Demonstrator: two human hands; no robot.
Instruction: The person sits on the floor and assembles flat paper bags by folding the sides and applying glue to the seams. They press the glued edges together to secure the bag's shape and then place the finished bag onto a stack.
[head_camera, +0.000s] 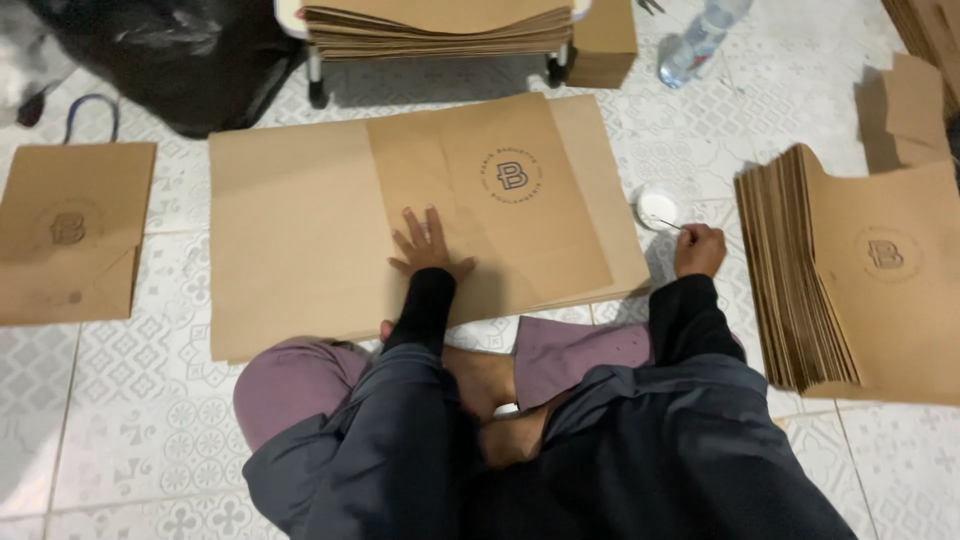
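Right now my left hand lies spread flat, pinning the brown paper sheet on the floor board; my right hand pinches a thin stick at the white glue pot. Gluing seems next: loaded tip, steady sheet.

A paper sheet lies on a cardboard board on the floor. A finished bag lies to its left, a small dish just right, a fanned stack farther right, a bottle behind.
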